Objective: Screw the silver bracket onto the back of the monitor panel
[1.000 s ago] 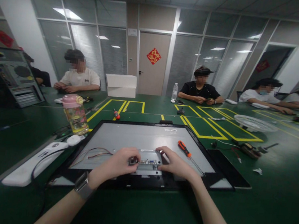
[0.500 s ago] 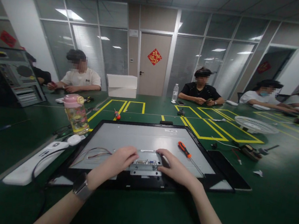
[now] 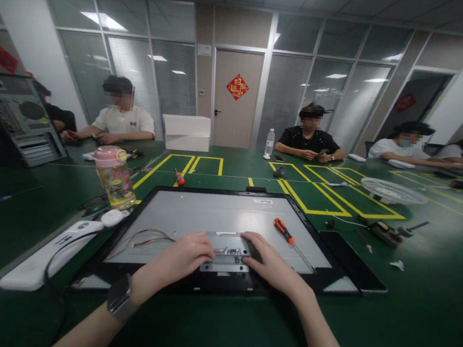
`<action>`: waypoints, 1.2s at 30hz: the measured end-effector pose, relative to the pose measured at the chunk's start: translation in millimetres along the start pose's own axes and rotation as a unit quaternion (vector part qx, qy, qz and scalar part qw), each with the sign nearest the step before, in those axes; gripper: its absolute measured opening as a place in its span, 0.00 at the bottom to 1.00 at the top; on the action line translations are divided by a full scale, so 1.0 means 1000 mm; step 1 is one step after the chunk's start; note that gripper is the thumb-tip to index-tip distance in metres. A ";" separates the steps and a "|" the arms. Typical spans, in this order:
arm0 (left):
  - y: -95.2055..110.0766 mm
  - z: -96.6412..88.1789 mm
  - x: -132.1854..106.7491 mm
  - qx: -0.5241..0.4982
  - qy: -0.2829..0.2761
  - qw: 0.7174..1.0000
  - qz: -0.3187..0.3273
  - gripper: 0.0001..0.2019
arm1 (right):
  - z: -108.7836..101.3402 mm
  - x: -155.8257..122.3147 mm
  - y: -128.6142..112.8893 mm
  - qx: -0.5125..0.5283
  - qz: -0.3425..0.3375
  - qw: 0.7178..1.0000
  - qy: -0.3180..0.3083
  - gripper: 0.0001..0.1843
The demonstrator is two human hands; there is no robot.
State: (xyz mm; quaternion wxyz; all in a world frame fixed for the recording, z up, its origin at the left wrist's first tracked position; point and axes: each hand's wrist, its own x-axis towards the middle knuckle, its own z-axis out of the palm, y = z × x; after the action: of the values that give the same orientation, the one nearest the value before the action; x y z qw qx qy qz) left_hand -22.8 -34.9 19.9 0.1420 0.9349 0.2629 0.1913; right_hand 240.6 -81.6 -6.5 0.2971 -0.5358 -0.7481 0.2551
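Observation:
A small metal bracket plate (image 3: pixel 224 266) with a row of ports, one of them blue, sits on the silver back of a flat display panel (image 3: pixel 210 207) with a black frame. My left hand (image 3: pixel 192 254) has its fingers curled together at the left end of the port row; whatever they pinch is hidden. Along the bracket's right side my right hand (image 3: pixel 269 261) grips it, thumb near the ports and fingers at the far edge. An orange-and-black screwdriver (image 3: pixel 284 230) lies on the panel to the right. Thin wires (image 3: pixel 143 236) run over the panel's left part.
On the left stand a pink-lidded bottle (image 3: pixel 115 179), a white power strip (image 3: pixel 50 255) and an open computer case (image 3: pixel 18 119). Right of the panel lie a dark flat slab (image 3: pixel 351 261) and a tool with a cable (image 3: pixel 382 231). Several people sit across the green table (image 3: pixel 179 325).
My left hand has shifted slightly right and toward me, covering more of the port row's left end. My right hand keeps its place on the bracket. The view has moved a little.

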 end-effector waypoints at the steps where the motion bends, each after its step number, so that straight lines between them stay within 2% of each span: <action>1: 0.000 0.001 0.000 0.007 0.003 1.000 0.001 0.10 | 0.000 0.000 0.000 0.000 0.001 1.000 0.000 0.29; 8: -0.006 0.006 0.000 -0.007 -0.004 0.999 -0.033 0.08 | 0.000 0.000 0.000 0.007 -0.002 1.000 0.002 0.29; 15: -0.007 0.002 -0.002 -0.002 -0.020 0.999 -0.035 0.09 | 0.000 -0.002 0.003 0.017 -0.013 0.999 0.025 0.29; 17: -0.006 0.001 -0.002 0.003 -0.021 0.999 -0.041 0.09 | -0.005 -0.003 0.007 0.017 -0.005 0.998 0.066 0.28; 20: -0.003 0.000 0.000 0.003 -0.025 0.999 -0.047 0.09 | -0.019 -0.004 0.017 -0.021 0.027 0.983 0.179 0.23; 22: -0.002 -0.002 0.001 -0.001 -0.029 0.998 -0.050 0.09 | -0.030 -0.007 0.024 -0.079 0.059 0.964 0.248 0.21; 24: -0.001 -0.003 0.002 -0.001 -0.033 0.998 -0.047 0.09 | -0.040 -0.011 0.030 -0.171 0.121 0.934 0.289 0.20; 26: 0.001 -0.004 0.002 0.006 -0.034 0.999 -0.041 0.10 | -0.046 -0.017 0.033 -0.267 0.207 0.898 0.281 0.20; 29: 0.004 -0.006 0.002 0.023 -0.037 0.998 -0.038 0.10 | -0.048 -0.025 0.033 -0.336 0.281 0.871 0.221 0.20; 32: 0.008 -0.007 0.002 0.035 -0.044 0.997 -0.043 0.09 | -0.047 -0.026 0.031 -0.345 0.317 0.864 0.182 0.16; 36: 0.007 -0.005 0.002 0.056 -0.050 0.996 -0.047 0.10 | -0.046 -0.022 0.028 -0.334 0.334 0.865 0.170 0.14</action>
State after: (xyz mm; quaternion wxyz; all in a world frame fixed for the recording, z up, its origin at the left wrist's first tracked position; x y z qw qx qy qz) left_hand -20.7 -38.5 27.3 0.1116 0.9365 0.3092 0.1221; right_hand 297.4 -91.6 2.1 0.1196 -0.8558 -0.5027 -0.0216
